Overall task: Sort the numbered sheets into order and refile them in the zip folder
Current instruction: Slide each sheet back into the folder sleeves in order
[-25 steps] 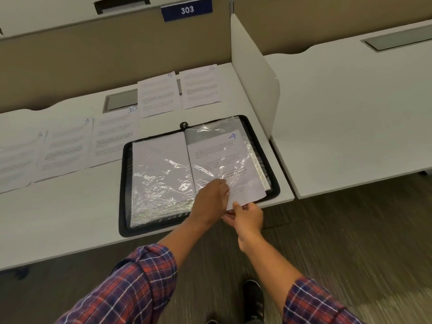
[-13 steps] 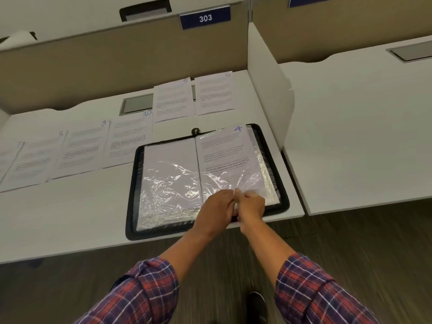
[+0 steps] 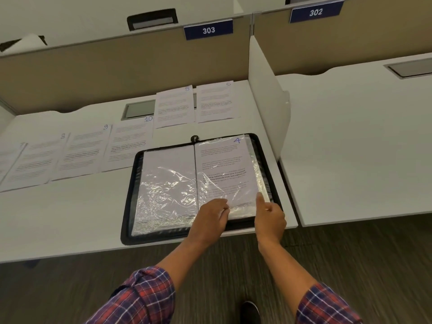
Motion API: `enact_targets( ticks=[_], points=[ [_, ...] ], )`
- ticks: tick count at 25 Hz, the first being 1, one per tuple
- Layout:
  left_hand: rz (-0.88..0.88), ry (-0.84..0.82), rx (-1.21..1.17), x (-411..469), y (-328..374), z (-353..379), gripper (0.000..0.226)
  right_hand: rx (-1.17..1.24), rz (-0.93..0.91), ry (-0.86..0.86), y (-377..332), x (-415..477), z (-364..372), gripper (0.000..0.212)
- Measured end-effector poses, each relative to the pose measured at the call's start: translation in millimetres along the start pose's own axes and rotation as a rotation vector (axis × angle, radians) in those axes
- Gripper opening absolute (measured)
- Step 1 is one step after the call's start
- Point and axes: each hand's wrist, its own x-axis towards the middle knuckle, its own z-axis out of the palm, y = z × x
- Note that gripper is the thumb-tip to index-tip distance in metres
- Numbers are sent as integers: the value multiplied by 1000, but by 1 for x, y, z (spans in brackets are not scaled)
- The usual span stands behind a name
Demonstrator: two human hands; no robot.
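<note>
- Fingertips (image 3: 224, 203) of the left hand (image 3: 211, 216): curled at the near edge of the plastic sleeve (image 3: 233, 190), apparently pinching it. I read this as keeping the pocket still.
- Forefinger (image 3: 260, 198) of the right hand (image 3: 268, 217): straight, pressing the sleeve's right margin, the other fingers folded and holding nothing. I judge it is settling the paper inside.
- Both hands: at the near right corner of the zip folder (image 3: 131, 183), side by side but apart.
- Sheet 4 (image 3: 222, 157): inside the sleeve on the folder's right half, its number at the far right corner. I take it as fully seated.
- Zip folder: open flat at the near edge of the desk (image 3: 70, 218), which leaves both pages within reach.
- Sheet 5 (image 3: 174, 106) and sheet 6 (image 3: 216, 101): just beyond the folder.
- Sheet 10 (image 3: 128, 143), sheet 9 (image 3: 84, 153) and sheet 8 (image 3: 37, 162): in a row to the folder's left, face up so the numbers read. By order, I expect sheet 5 next.
</note>
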Motion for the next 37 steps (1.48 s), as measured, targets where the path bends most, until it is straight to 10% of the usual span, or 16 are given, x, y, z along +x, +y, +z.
enact_targets(
  ticks=[12,17,20,30,37],
  points=[
    [-598,-1,-726,57,14,-74,63,-53,-642,-240,-36,-56,56,22],
    [-576,15,-587,77,-15,-141,42,-83,-889,-346,-41,-99,113,37],
    [-626,141,-559,70,-57,-172,10,-174,-898,-384,-35,-123,151,36],
    [-856,132,-539,24,-193,-192,25,-540,-881,-454,9,-159,238,28],
    [-654,67,-186,10,-219,-185,29,-598,-752,-553,18,-167,263,45]
  ],
)
